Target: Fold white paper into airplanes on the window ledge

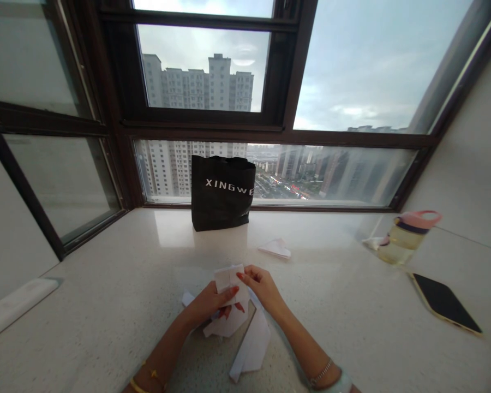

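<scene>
Both my hands grip a small piece of folded white paper above the counter. My left hand has its thumb on the front of the paper, with the other fingers behind and below it. At the paper's upper right edge, my right hand pinches it between thumb and fingers. Under the hands lie more folded white papers, one long piece angled toward me. Part of this pile is hidden by my left hand. A folded paper triangle rests farther back on the counter.
A black bag stands by the window. On the right are a bottle with a pink lid and a dark phone-like device. A long white object lies at the left on the pale speckled counter.
</scene>
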The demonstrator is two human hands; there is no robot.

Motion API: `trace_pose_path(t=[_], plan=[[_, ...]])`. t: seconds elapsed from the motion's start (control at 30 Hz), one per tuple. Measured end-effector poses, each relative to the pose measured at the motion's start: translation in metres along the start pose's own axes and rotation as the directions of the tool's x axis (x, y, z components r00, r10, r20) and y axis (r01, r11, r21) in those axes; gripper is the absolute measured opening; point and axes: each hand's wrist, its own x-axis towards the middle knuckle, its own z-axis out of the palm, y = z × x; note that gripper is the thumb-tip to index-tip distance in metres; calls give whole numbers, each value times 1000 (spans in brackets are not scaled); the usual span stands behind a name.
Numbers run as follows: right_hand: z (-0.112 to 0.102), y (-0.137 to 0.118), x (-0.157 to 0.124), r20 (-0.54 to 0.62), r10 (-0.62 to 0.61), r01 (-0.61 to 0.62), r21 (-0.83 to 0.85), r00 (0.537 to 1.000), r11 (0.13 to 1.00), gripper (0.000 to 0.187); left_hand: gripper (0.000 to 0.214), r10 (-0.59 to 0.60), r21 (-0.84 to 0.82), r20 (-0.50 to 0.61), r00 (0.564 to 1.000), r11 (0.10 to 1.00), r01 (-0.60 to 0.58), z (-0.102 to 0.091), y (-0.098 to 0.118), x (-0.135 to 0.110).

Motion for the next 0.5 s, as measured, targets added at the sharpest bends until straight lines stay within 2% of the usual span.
trace_pose_path(t=[0.13,0.2,0.27,0.33,0.4,0.5], plan=[[0,3,1,53,51,-54,58,997,997,36,45,-39,-63,16,999,997,40,1,-12,4],[-4,6,4,79,76,-78,28,994,997,36,46,-58,-86,23,998,994,60,2,-17,6],[-15,8,10,59,74,-72,-44,996,996,36,49,-77,-116,2,997,990,77,2,-20,9],[-34,11,17,-44,70,-77,-176,997,981,37,58,-108,-173,-49,993,980,98,-1,-20,11],[-61,14,24,-218,66,-143,-358,974,923,39,67,-133,-246,-113,985,964,102,-6,-18,14],[-104,19,29,-331,54,-211,-459,942,863,37,73,-108,-337,-216,971,941,30,-15,-11,15]])
